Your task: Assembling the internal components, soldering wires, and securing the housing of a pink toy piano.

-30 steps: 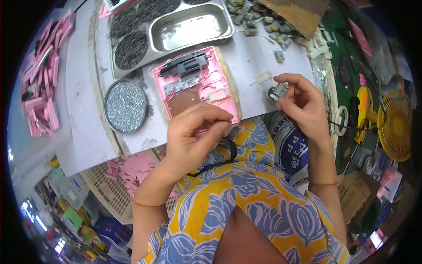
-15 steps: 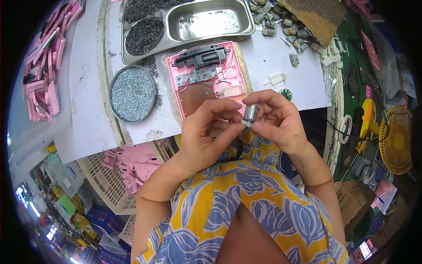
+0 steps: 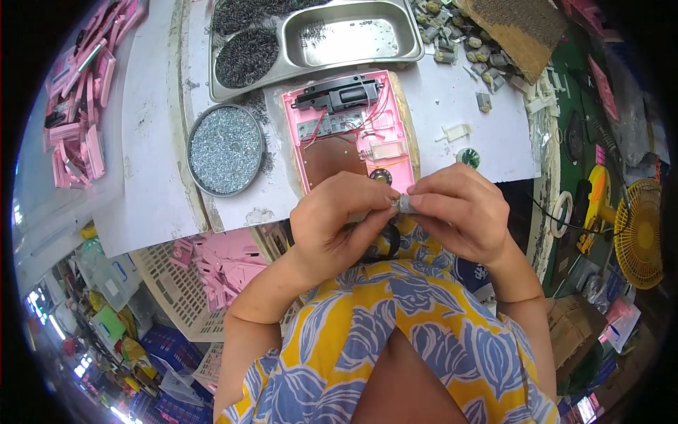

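Observation:
Between my two hands, just past the near edge of the pink housing, is a small silver motor (image 3: 405, 204). My right hand (image 3: 462, 214) pinches its body between thumb and fingers. At the motor's left end the fingertips of my left hand (image 3: 337, 218) are closed on a small pale part (image 3: 394, 202), mostly hidden by the fingers. Beyond them an open pink plastic housing (image 3: 411, 169) lies on the table. Inside it are a black mechanism (image 3: 346, 97), red wires, a brown board (image 3: 332, 157), a whitish gearbox (image 3: 388, 150) and a dark round part (image 3: 381, 177).
A round dish (image 3: 263, 152) of small silver screws stands left of the housing. Behind is a steel tray (image 3: 418, 35) with dark springs. Several motors (image 3: 483, 102) lie at back right, near a white gearbox (image 3: 455, 132) and a green round part (image 3: 468, 157). A basket (image 3: 166, 283) holds pink pieces.
The motor has tipped from upright to lying level, and my fingers have closed further around it. My hands sit slightly lower. The whole view has shifted a little, uncovering the dark round part.

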